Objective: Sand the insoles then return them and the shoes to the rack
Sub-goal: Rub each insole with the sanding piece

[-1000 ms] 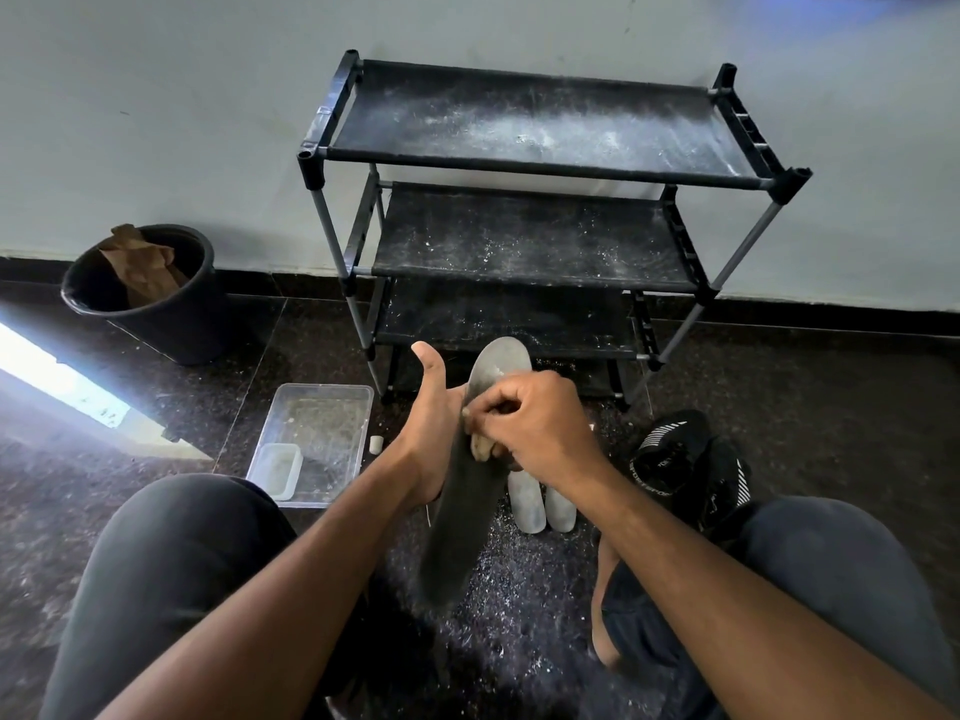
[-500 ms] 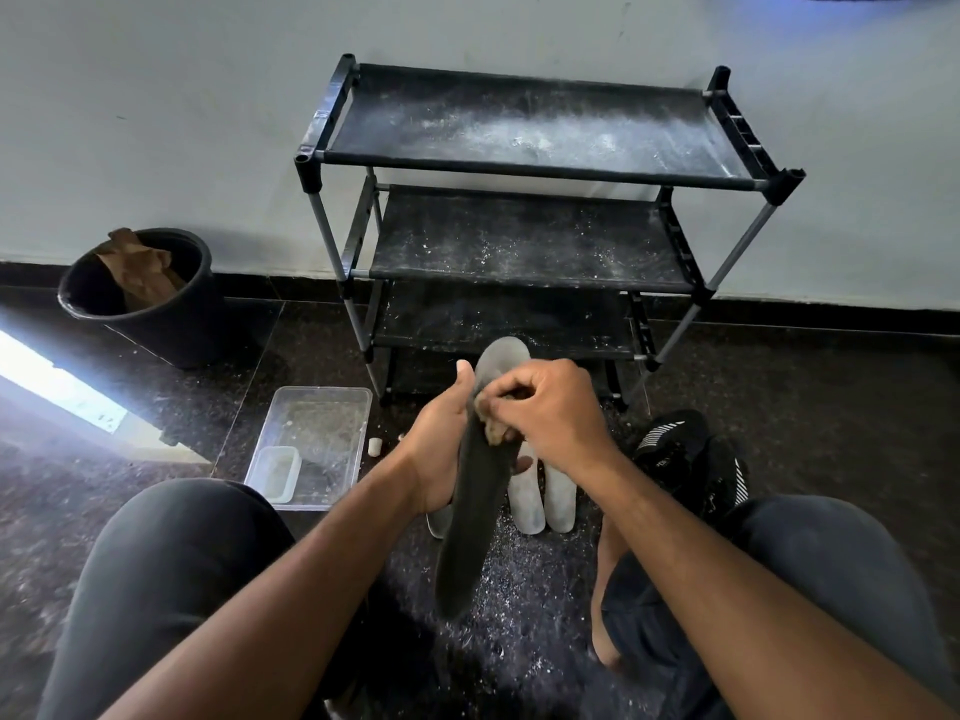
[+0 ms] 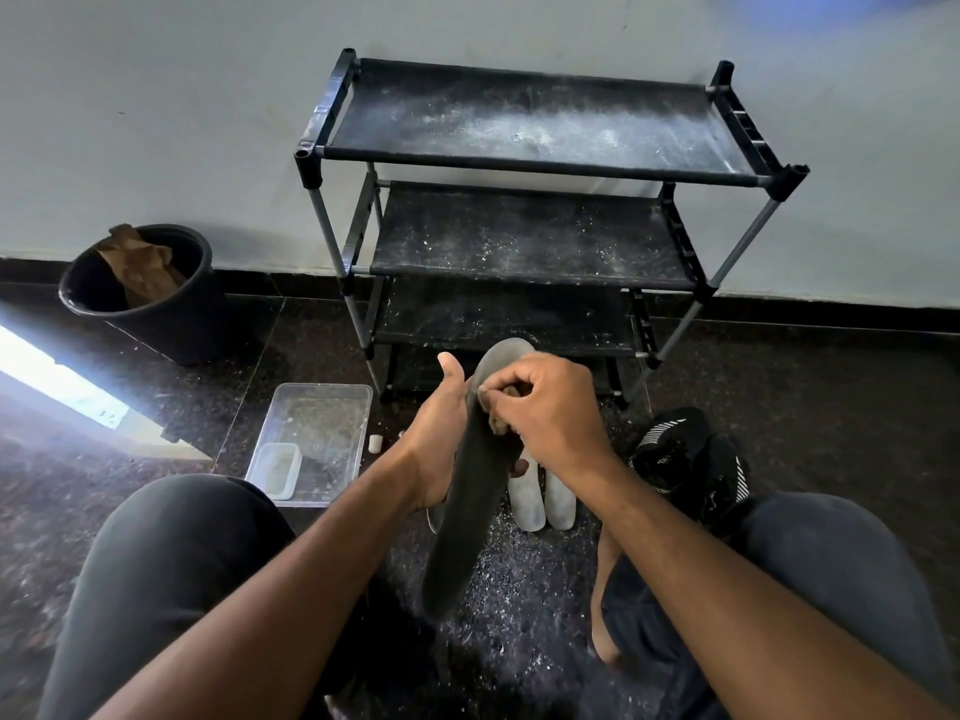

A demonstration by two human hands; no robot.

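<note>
- The left hand (image 3: 441,433) gripped a dark insole (image 3: 467,506) from behind, thumb raised.
- The right hand (image 3: 550,413) pinched brown sandpaper (image 3: 498,420) against the insole's upper part.
- Two pale insoles (image 3: 540,498) lay on the floor (image 3: 831,387) before the dusty rack (image 3: 524,236).
- Black shoes (image 3: 685,459) sat beside the right knee.

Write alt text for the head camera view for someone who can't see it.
A seated person's left hand holds a dark insole while the right hand rubs sandpaper on it. An empty black shoe rack stands against the wall beyond, black shoes on the floor at right.
</note>
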